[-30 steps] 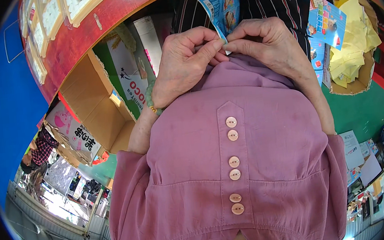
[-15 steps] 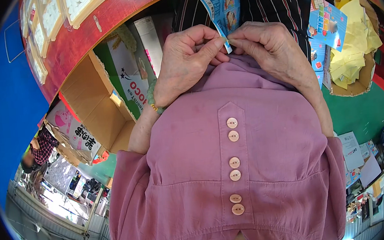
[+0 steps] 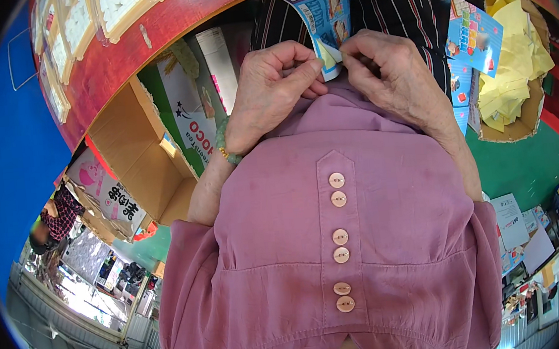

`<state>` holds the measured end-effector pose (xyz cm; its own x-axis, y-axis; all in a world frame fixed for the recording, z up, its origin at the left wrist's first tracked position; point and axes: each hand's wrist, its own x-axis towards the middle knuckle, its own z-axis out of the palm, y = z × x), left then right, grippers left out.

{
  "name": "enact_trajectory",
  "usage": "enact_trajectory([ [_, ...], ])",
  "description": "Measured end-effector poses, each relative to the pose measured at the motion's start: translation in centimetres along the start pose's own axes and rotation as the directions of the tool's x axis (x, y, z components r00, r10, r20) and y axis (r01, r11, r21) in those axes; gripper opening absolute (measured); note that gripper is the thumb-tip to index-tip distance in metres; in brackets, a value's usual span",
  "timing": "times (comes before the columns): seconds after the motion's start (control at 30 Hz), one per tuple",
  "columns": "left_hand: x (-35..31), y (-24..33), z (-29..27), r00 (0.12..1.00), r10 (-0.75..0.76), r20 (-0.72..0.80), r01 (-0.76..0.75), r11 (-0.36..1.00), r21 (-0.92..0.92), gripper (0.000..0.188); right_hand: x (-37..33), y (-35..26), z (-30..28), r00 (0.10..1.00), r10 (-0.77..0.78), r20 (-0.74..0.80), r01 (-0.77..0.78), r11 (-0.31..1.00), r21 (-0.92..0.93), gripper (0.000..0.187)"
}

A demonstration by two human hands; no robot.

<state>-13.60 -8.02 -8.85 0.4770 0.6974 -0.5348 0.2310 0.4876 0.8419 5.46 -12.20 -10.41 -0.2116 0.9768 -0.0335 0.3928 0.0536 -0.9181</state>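
Observation:
A blue printed packaging sheet [image 3: 331,20] hangs over my lap between my knees, its lower end turned up to show white. My left hand [image 3: 275,82] is closed, pinching the left edge of that end between thumb and index finger. At the same end a small pale yellow flap of paper [image 3: 329,56] stands away from the white. My right hand [image 3: 383,66] is closed in a pinch at the flap's right edge. The fingertips of the two hands are slightly apart, and part of the flap is hidden.
At right, a cut cardboard box [image 3: 515,130] holds crumpled yellow paper pieces [image 3: 513,67], with a blue printed sheet [image 3: 476,31] beside it. An open cardboard box [image 3: 126,135] stands at left. Across the far side curves a red table [image 3: 191,6] bearing trays of white pieces [image 3: 122,9].
My right hand has moved slightly right and up, away from my left. The pale yellow flap now shows lifted from the sheet's end. My left hand has barely moved.

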Motion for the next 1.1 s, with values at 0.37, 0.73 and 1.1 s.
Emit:
enact_trajectory([
  [0.37,0.1,-2.3,-2.8,0.969,-0.077,-0.233,0.095,0.993,0.068,0.015,-3.9,2.4,-2.5,0.882,0.444,-0.159,-0.299,0.788,0.538,0.015],
  [0.73,-0.6,-4.4,-6.3,0.922,-0.072,-0.38,0.128,0.984,0.124,0.014,-8.2,4.4,-8.1,0.813,0.331,-0.478,0.152,0.672,0.725,0.022],
  [1.1,-0.1,-3.4,-4.7,0.977,0.055,-0.205,0.052,0.874,0.484,0.012,-11.7,4.1,-13.4,0.725,0.3,-0.619,0.29,0.683,0.67,0.022],
])
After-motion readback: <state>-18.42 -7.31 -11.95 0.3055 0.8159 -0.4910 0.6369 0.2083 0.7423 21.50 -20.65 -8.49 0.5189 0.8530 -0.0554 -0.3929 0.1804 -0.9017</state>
